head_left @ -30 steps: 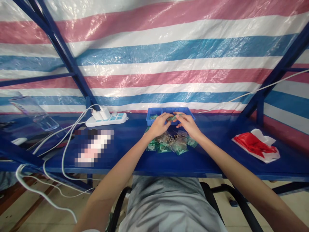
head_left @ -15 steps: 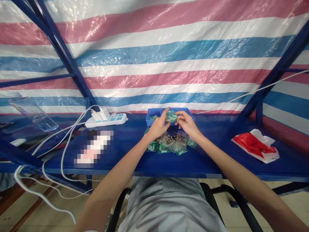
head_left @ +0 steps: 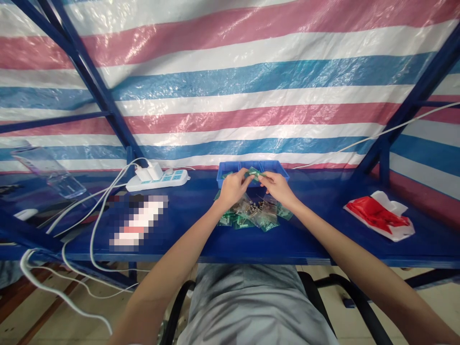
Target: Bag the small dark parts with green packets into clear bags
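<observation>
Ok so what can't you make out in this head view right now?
All in the head view:
- Print or contents of the green packet: too small, edges covered by the left hand and right hand.
- Part of the blue tray: behind the hands.
- Small parts in the pile of packets: too small to identify.
- Item at left: pixelated.
- White cable: cut off by the right edge.
</observation>
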{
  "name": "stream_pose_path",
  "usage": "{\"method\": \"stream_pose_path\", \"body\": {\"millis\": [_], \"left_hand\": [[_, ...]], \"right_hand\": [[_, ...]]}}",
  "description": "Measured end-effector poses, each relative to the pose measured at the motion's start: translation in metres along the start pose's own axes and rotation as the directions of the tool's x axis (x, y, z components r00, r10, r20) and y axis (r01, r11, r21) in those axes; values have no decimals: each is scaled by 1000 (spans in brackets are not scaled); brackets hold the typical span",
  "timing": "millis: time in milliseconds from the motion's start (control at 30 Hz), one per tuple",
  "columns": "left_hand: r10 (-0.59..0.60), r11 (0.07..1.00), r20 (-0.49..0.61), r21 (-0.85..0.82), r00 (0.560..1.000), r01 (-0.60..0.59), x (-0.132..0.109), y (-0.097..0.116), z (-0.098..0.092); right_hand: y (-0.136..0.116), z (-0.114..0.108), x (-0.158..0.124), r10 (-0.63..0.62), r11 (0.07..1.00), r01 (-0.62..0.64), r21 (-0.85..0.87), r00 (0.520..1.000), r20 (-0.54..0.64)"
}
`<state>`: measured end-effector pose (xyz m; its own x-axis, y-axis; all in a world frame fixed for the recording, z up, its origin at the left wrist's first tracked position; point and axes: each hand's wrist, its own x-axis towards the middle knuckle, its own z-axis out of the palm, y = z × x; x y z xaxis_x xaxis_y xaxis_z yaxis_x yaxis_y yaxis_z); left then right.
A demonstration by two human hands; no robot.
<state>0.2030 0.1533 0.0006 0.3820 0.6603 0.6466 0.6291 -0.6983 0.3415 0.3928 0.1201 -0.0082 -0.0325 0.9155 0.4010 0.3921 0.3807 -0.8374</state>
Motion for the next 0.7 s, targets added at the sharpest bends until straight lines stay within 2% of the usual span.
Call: {"method": "stream_pose_path", "body": {"millis": [233, 433, 567, 700], "left_hand": [[30, 1000, -105, 0, 994, -30, 3, -5, -2], [6, 1000, -215, -13, 976, -9, 12, -14, -14], [-141, 985, -332, 44, 933, 164, 15, -32, -22], [-350, 906, -302, 132, 887, 403, 14, -64, -22]], "right_hand": [[-6, 2, -2, 58, 987, -69, 143, 996, 73], [-7, 3, -4, 60, 982, -71, 176, 996, 69], [-6, 3, -3, 73, 987, -78, 139, 996, 46], [-8, 4, -3, 61, 991, -66, 115, 997, 45]]}}
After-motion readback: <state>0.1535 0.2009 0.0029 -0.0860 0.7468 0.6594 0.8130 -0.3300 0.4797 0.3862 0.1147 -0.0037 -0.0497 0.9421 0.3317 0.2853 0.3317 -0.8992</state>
